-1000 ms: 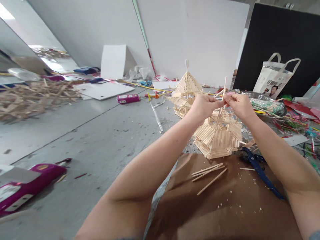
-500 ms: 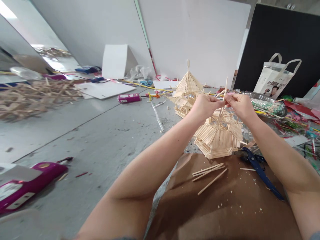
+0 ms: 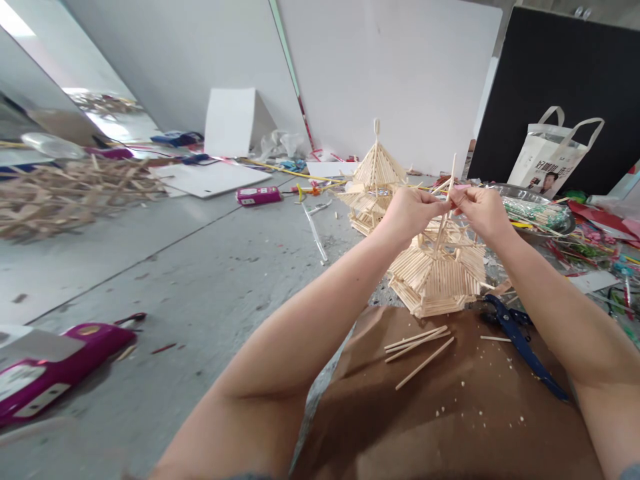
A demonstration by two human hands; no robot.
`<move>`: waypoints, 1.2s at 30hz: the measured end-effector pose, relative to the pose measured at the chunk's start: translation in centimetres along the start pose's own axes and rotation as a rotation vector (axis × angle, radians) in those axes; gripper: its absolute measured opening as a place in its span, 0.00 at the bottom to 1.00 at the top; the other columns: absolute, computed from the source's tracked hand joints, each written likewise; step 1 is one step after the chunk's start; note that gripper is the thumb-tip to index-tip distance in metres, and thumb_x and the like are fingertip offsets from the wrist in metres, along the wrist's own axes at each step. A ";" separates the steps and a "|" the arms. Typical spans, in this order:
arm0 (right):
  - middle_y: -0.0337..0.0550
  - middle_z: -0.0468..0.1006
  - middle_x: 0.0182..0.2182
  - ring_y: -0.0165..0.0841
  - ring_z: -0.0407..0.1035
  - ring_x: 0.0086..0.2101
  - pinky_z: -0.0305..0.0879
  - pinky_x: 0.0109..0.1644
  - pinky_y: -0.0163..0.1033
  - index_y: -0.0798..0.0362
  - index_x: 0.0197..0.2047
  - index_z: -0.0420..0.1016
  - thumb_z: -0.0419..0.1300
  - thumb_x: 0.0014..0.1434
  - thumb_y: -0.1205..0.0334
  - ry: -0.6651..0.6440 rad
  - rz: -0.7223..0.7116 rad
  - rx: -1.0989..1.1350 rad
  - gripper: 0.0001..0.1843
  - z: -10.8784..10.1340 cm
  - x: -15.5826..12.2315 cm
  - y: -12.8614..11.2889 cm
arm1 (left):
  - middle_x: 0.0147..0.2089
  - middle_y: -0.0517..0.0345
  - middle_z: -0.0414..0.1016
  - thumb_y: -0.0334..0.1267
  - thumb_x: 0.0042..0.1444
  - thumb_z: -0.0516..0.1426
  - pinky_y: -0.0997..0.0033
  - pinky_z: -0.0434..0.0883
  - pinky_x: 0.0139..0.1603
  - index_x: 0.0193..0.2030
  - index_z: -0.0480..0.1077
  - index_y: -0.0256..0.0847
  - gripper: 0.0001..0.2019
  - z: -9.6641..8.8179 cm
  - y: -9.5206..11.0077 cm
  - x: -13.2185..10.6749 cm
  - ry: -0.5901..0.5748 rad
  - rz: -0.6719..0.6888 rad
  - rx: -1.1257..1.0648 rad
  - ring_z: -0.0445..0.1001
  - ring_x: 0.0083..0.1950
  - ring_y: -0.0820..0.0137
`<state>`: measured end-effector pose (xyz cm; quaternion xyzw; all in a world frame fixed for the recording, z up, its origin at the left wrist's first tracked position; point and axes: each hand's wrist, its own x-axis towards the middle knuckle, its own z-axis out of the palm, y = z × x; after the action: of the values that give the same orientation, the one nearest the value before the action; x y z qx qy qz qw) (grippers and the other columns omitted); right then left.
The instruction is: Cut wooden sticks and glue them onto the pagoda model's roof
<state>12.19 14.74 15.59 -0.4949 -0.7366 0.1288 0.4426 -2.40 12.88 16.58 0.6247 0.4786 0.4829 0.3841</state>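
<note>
Over the stick house (image 3: 437, 277), left hand (image 3: 410, 212) and right hand (image 3: 483, 209) pinch thin sticks (image 3: 453, 171), seemingly joining them; the next move needs steadiness.

Black panel (image 3: 560, 60): upright, right
White bag (image 3: 530, 150): in front of the panel, 2 handles (image 3: 597, 135) raised
Near device (image 3: 97, 343): magenta, on grey floor (image 3: 200, 267), lower left
Far device (image 3: 259, 195): magenta, near a flat white board (image 3: 220, 180)

It's a craft workshop — stick models (image 3: 437, 280), blue tool (image 3: 525, 351), littered floor (image 3: 240, 273).
</note>
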 end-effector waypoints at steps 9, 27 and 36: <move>0.42 0.71 0.20 0.28 0.63 0.23 0.55 0.28 0.35 0.59 0.26 0.73 0.47 0.48 0.34 0.007 0.014 -0.028 0.33 -0.1 -0.1 -0.4 | 0.16 0.64 0.55 0.39 0.41 0.61 0.71 0.47 0.25 0.18 0.69 0.36 0.09 -0.1 -0.2 0.3 -0.031 0.002 -0.013 0.50 0.21 0.80; 0.42 0.70 0.19 0.28 0.62 0.23 0.54 0.28 0.34 0.59 0.27 0.73 0.46 0.48 0.34 0.004 0.005 -0.034 0.34 -0.1 -0.1 -0.2 | 0.14 0.67 0.50 0.36 0.42 0.60 0.72 0.45 0.24 0.17 0.68 0.35 0.09 -0.4 0.5 -0.1 -0.053 0.002 -0.009 0.47 0.20 0.81; 0.43 0.71 0.21 0.28 0.62 0.24 0.54 0.28 0.35 0.58 0.25 0.73 0.46 0.48 0.33 0.004 0.017 -0.034 0.34 -0.1 -0.1 -0.4 | 0.14 0.67 0.50 0.36 0.42 0.60 0.72 0.45 0.23 0.17 0.67 0.36 0.09 -0.4 0.5 0.0 -0.068 0.004 -0.007 0.47 0.19 0.82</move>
<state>12.04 14.46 15.82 -0.5090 -0.7334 0.1192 0.4345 -2.66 12.79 17.16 0.6404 0.4625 0.4636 0.4013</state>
